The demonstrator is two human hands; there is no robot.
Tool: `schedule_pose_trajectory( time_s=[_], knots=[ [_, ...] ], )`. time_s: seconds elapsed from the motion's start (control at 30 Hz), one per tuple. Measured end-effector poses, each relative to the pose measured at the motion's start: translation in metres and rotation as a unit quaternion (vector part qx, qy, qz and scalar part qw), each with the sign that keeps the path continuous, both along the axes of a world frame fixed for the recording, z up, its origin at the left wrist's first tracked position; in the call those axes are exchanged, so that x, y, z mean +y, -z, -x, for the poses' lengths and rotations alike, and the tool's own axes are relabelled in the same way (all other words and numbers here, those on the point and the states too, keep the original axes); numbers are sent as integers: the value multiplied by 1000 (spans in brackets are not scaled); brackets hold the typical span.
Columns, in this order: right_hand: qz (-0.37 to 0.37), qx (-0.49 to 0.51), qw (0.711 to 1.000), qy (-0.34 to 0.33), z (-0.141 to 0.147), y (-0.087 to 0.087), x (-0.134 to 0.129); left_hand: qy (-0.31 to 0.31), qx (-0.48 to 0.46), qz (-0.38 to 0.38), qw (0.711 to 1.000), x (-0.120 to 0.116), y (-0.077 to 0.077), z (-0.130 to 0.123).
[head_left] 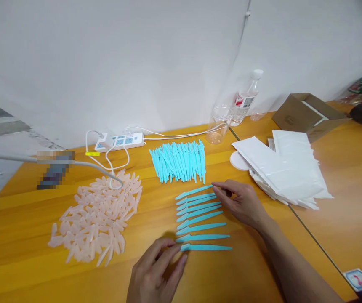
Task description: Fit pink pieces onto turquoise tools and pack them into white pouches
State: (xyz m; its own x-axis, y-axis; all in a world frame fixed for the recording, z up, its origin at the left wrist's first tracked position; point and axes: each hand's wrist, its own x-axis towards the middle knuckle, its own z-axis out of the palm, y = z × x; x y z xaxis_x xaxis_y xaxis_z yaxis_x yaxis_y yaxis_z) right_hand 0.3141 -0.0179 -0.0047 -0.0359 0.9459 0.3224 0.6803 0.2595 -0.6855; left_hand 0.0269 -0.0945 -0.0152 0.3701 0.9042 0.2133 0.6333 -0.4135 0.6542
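Observation:
Several turquoise eyebrow razors (198, 219) lie roughly parallel in a column on the wooden table, spread out one below another. At the bottom of the column, the thumb and forefinger of my left hand (157, 269) close on the left end of the nearest eyebrow razor (211, 247). My right hand (242, 202) pinches the right tip of the topmost razor (193, 192), which is slightly angled. Behind the column sits a dense pile of the same razors (179, 162). Many pale pink, translucent sleeve-like pieces (95, 219) are heaped on the left.
A white power strip (127, 139) with cables stands by the wall, beside a clear jar (218, 126) and a plastic bottle (244, 101). White padded envelopes (297, 164) and an open cardboard box (294, 113) are at right. A grey cable (86, 163) crosses the pink heap.

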Motion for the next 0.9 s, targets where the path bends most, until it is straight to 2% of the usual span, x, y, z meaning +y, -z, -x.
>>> schedule_pose_trajectory(
  time_s=[0.17, 0.3, 0.43, 0.6, 0.7, 0.9],
  knots=[
    [3, -7, 1000, 27, -6, 4, 2, 83, 35, -43, 995, 2, 7, -4],
    [14, 0, 999, 43, -10, 9, 3, 68, 44, -46, 996, 7, 11, -9],
    [23, -1, 999, 48, -11, 12, 5, 41, 56, -82, 994, 11, 7, -11],
    [28, -6, 999, 42, -11, 14, 6, 66, 78, -140, 985, 17, 3, -13],
    [28, -9, 999, 43, -11, 15, 6, 64, 97, -147, 982, 31, 2, -10],
    [24, -22, 999, 39, -11, 17, 6, 108, 229, -140, 957, 73, -1, -3]
  ],
)
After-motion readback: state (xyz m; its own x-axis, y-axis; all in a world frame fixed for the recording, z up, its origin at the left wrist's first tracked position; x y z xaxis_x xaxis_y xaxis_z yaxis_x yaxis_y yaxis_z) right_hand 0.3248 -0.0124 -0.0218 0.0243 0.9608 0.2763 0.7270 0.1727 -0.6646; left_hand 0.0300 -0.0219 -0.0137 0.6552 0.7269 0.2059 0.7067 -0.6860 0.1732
